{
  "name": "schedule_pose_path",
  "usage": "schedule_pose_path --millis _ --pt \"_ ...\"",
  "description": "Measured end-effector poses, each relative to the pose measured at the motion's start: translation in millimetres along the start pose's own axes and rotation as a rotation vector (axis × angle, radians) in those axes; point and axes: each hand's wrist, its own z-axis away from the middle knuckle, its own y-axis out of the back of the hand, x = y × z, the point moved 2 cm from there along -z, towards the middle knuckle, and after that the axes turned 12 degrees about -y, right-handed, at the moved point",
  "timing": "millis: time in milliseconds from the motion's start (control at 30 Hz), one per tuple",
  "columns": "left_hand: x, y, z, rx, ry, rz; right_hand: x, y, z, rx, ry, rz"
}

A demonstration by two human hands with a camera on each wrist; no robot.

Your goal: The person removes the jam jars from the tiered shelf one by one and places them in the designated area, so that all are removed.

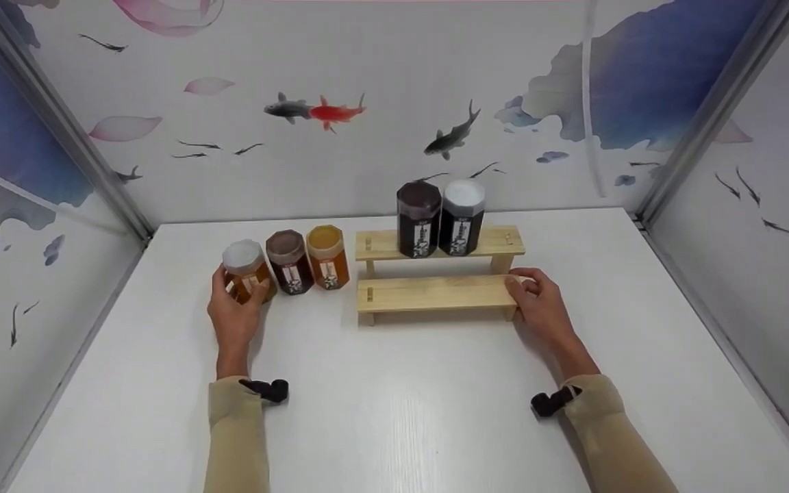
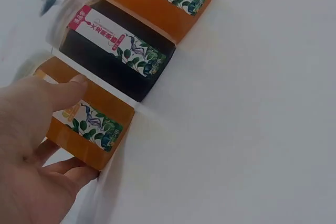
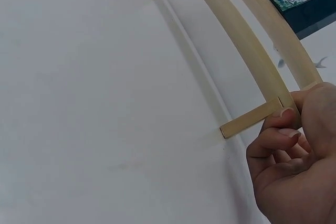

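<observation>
One gripped amber jar point(image 2: 105, 121) stands upright, the wooden rack point(image 1: 435, 294) running crosswise.

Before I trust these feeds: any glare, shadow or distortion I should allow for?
Head: pale sheen on the white tabletop, low in the picture; left wrist: soft shadow beside the amber jar in the left hand; right wrist: the wooden rack looks bowed, likely lens distortion, as its edges look straight in the head view.
</observation>
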Motion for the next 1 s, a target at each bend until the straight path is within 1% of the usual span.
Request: schedule_pose_path --millis 100,233,300,533,667,733,800,867,933,1000 --pt "-0.7 -0.5 0.1 -0.024 0.012 0.000 -2 0 1.4 -0.005 0.004 -0.002" --pt "1.5 -2.3 -1.3 -0.056 0.006 -0.009 -4 0 3.8 -0.005 0.012 0.007" --pt "1.8 -3.1 -2.2 -0.062 -0.002 0.003 -5 0 4.9 -0.004 0.016 0.008" --pt "0.0 -6.6 -2.6 -0.057 -0.024 0.042 -4 0 3.9 -0.003 0.027 0.011" --pt "0.5 -7.1 -1.2 -0.051 -0.003 0.052 -2 1 -0.1 -0.011 0.002 0.011" --pt "3.4 -7.3 -1.1 -0.048 0.018 0.028 -2 1 -0.6 -0.008 -0.005 0.011" --pt "8.6 -6.7 -1.6 -0.031 0.035 -0.003 -1 0 -0.2 -0.003 -0.005 0.015" --pt "15.1 -6.0 -2.9 0.005 0.039 -0.023 -1 -1 0.9 0.003 -0.002 0.027" --pt "23.1 -5.2 -3.7 0.057 0.030 -0.030 -1 -1 2.5 0.008 0.004 0.032" --pt "31.6 -4.3 -4.2 0.122 0.005 -0.016 -2 -2 4.5 0.010 0.010 0.031"
